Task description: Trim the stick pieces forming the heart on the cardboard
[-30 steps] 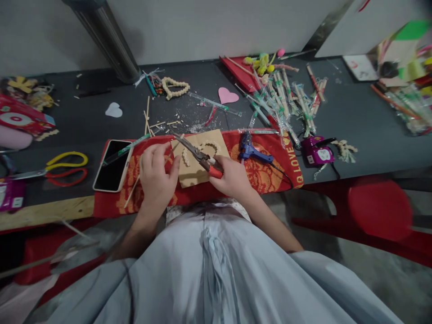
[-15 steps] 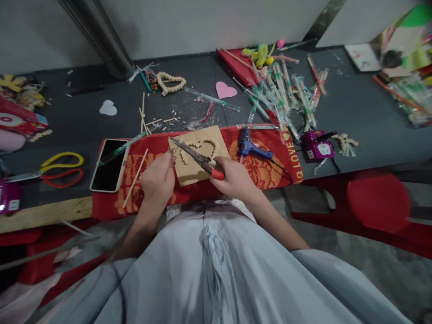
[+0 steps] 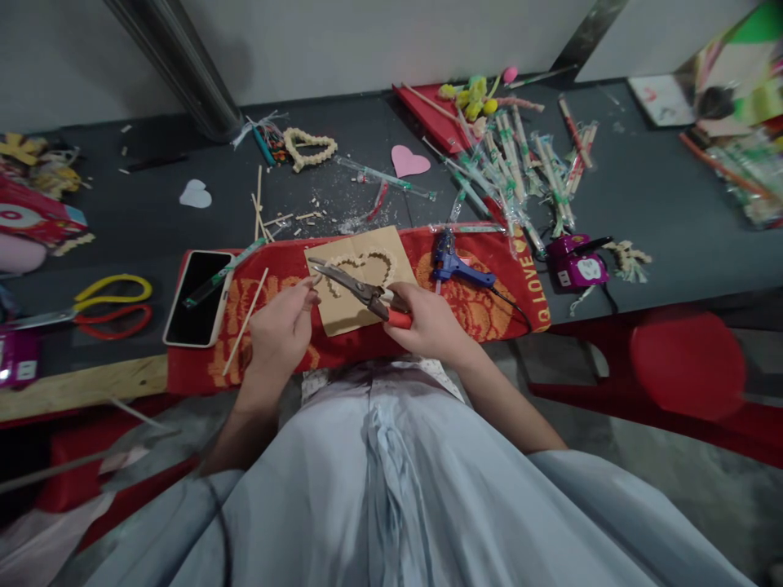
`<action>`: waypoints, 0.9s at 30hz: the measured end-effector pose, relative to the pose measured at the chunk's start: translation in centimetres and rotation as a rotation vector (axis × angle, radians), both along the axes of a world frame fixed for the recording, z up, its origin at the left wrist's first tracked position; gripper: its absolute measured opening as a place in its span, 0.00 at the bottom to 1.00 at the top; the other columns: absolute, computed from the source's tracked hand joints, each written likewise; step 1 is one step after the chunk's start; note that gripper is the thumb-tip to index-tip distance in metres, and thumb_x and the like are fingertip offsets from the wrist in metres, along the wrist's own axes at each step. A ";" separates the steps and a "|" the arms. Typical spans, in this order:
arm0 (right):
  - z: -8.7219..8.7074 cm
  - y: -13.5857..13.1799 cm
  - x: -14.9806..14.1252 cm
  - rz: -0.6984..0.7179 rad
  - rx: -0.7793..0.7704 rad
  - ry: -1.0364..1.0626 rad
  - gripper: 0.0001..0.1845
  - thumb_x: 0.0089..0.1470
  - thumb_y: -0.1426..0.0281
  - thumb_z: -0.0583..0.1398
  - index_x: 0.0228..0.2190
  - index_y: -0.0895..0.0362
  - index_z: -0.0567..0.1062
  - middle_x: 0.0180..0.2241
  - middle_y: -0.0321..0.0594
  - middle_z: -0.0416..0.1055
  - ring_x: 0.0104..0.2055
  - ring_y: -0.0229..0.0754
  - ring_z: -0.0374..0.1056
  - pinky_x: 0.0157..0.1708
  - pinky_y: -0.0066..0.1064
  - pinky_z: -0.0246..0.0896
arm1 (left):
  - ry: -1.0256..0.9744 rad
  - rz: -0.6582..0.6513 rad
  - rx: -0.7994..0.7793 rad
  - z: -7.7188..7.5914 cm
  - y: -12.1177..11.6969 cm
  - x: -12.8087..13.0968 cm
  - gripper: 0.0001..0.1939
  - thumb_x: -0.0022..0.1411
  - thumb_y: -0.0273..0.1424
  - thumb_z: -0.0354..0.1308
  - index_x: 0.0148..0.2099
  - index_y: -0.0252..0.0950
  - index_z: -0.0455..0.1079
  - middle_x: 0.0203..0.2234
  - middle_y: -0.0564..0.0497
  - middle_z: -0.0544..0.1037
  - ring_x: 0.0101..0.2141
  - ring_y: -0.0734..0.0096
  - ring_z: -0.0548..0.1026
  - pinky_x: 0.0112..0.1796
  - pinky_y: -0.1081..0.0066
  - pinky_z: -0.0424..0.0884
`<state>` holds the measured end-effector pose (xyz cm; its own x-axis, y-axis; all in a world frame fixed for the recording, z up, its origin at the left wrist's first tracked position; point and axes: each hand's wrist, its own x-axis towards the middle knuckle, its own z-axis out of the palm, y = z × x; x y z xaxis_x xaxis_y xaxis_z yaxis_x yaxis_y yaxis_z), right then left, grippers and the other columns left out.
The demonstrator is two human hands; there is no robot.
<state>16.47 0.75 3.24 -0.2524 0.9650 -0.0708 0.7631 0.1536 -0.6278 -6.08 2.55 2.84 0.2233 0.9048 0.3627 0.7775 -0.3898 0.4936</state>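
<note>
In the head view, my right hand (image 3: 428, 319) is closed around the red handles of a pair of snips (image 3: 358, 287). Their metal blades point up and left, and the jaws look slightly apart. My left hand (image 3: 282, 324) is closed in a pinch at the blade tips, on what looks like a small pale stick piece, mostly hidden by the fingers. Under the snips lies a square of brown cardboard (image 3: 346, 316). On it, short pale pieces form a heart outline (image 3: 387, 259), partly covered by the blades.
A red towel (image 3: 299, 303) lies under the cardboard. A phone (image 3: 199, 297) and thin stick (image 3: 245, 322) are on the left, a blue glue gun (image 3: 456, 265) on the right. Behind are a pink paper heart (image 3: 409, 161), another heart frame (image 3: 309, 148) and several wrapped sticks (image 3: 510, 155).
My left hand has shifted slightly left and down. The snips' tips have dropped a little, and my right hand has barely moved. The wrapped stick over the phone appears slightly shifted.
</note>
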 end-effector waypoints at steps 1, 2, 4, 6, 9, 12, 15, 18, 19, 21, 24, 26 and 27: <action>0.0 0.0 -0.1 -0.008 -0.002 -0.011 0.16 0.44 0.66 0.55 0.37 0.59 0.69 0.33 0.45 0.72 0.34 0.46 0.67 0.32 0.31 0.55 | 0.020 0.002 -0.002 0.0 0.0 0.0 0.13 0.65 0.33 0.45 0.37 0.38 0.71 0.38 0.49 0.79 0.41 0.69 0.75 0.43 0.72 0.68; 0.0 -0.1 -0.1 -0.013 -0.007 -0.023 0.15 0.44 0.66 0.55 0.36 0.58 0.69 0.32 0.44 0.72 0.34 0.46 0.67 0.31 0.31 0.55 | 0.044 0.008 -0.008 0.0 0.0 0.0 0.14 0.65 0.33 0.45 0.38 0.38 0.71 0.38 0.49 0.79 0.40 0.69 0.75 0.42 0.72 0.68; 0.1 -0.1 -0.2 -0.018 -0.023 -0.055 0.14 0.45 0.66 0.54 0.35 0.58 0.69 0.31 0.44 0.72 0.33 0.45 0.67 0.31 0.31 0.54 | 0.091 0.020 -0.017 0.1 -0.1 0.1 0.14 0.66 0.34 0.44 0.41 0.36 0.71 0.37 0.48 0.78 0.40 0.69 0.75 0.41 0.72 0.68; 0.3 -0.1 -0.3 -0.023 -0.039 -0.090 0.13 0.45 0.65 0.54 0.33 0.58 0.69 0.30 0.44 0.72 0.32 0.45 0.67 0.30 0.31 0.53 | 0.116 0.027 -0.025 0.2 -0.2 0.2 0.15 0.66 0.34 0.43 0.42 0.36 0.71 0.36 0.48 0.78 0.39 0.70 0.75 0.40 0.73 0.67; 0.5 -0.1 -0.4 -0.031 -0.055 -0.121 0.12 0.45 0.65 0.54 0.32 0.58 0.69 0.30 0.44 0.72 0.33 0.46 0.67 0.29 0.31 0.53 | 0.123 0.049 -0.053 0.3 -0.2 0.4 0.16 0.66 0.35 0.44 0.42 0.35 0.71 0.35 0.47 0.79 0.37 0.70 0.76 0.38 0.73 0.67; 0.5 0.0 -0.3 -0.015 -0.058 -0.103 0.12 0.46 0.66 0.54 0.33 0.58 0.68 0.31 0.44 0.72 0.33 0.45 0.67 0.30 0.31 0.53 | 0.117 0.086 -0.047 0.1 -0.1 0.4 0.15 0.66 0.36 0.45 0.42 0.35 0.71 0.36 0.47 0.79 0.37 0.69 0.76 0.38 0.72 0.68; 0.5 0.1 -0.1 0.018 -0.061 -0.068 0.13 0.46 0.66 0.54 0.35 0.59 0.68 0.32 0.44 0.72 0.33 0.45 0.66 0.31 0.30 0.54 | 0.093 0.075 -0.030 -0.2 0.1 0.2 0.15 0.65 0.36 0.46 0.41 0.36 0.72 0.37 0.47 0.79 0.38 0.68 0.76 0.39 0.72 0.69; 0.5 0.1 0.1 0.050 -0.047 -0.021 0.15 0.46 0.66 0.54 0.37 0.60 0.68 0.33 0.45 0.71 0.35 0.45 0.66 0.33 0.31 0.56 | 0.054 0.020 -0.049 -0.1 0.3 -0.1 0.14 0.65 0.34 0.46 0.37 0.37 0.72 0.37 0.48 0.79 0.40 0.68 0.76 0.41 0.71 0.69; 0.5 0.1 0.2 0.059 -0.037 0.000 0.17 0.46 0.66 0.54 0.38 0.60 0.68 0.34 0.46 0.71 0.36 0.46 0.66 0.34 0.31 0.57 | 0.041 -0.010 -0.056 0.0 0.3 -0.2 0.14 0.64 0.33 0.45 0.35 0.37 0.72 0.36 0.48 0.79 0.40 0.68 0.76 0.42 0.71 0.70; 0.5 0.0 0.3 0.075 -0.017 0.036 0.19 0.46 0.66 0.54 0.41 0.61 0.67 0.36 0.48 0.70 0.37 0.46 0.65 0.36 0.32 0.57 | 0.016 -0.067 -0.057 0.2 0.4 -0.3 0.15 0.64 0.32 0.45 0.32 0.37 0.71 0.35 0.49 0.80 0.42 0.68 0.76 0.43 0.70 0.70; 0.6 0.0 0.3 0.075 -0.017 0.034 0.19 0.45 0.67 0.54 0.41 0.61 0.67 0.37 0.48 0.70 0.38 0.46 0.66 0.36 0.33 0.58 | -0.001 -0.100 -0.041 0.5 0.4 -0.2 0.15 0.65 0.32 0.44 0.32 0.37 0.71 0.34 0.49 0.80 0.42 0.70 0.77 0.43 0.72 0.70; 0.6 0.0 0.2 0.048 -0.026 0.003 0.18 0.45 0.66 0.55 0.40 0.60 0.68 0.35 0.47 0.71 0.36 0.46 0.66 0.34 0.32 0.57 | 0.009 -0.086 -0.045 0.6 0.3 -0.1 0.14 0.65 0.32 0.45 0.33 0.38 0.71 0.34 0.49 0.80 0.41 0.70 0.77 0.42 0.73 0.69; 0.6 0.0 0.1 0.031 -0.032 -0.016 0.18 0.45 0.66 0.55 0.39 0.60 0.68 0.35 0.46 0.71 0.36 0.46 0.66 0.33 0.32 0.56 | 0.020 -0.074 -0.050 0.6 0.3 -0.1 0.14 0.65 0.33 0.44 0.34 0.38 0.70 0.34 0.50 0.80 0.41 0.70 0.77 0.42 0.73 0.69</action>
